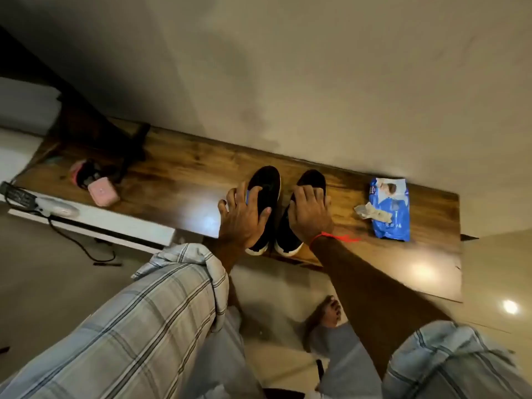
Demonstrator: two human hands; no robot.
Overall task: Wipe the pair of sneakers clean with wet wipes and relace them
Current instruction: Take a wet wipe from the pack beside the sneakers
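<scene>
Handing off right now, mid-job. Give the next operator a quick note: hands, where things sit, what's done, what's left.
Left hand rests on the left sneaker, fingers spread over it. Right hand grips the right sneaker.
Both sneakers sit side by side on the wooden table.
Wet wipes pack lies to their right, with a crumpled wipe on it.
Done: cannot tell whether the wiping is finished.
Left: laces not visible; check cleaning, then relace.

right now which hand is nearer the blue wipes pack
Right. The right hand rests on the right sneaker, beside the wipes pack. The left hand rests on the left sneaker, farther away.
</scene>
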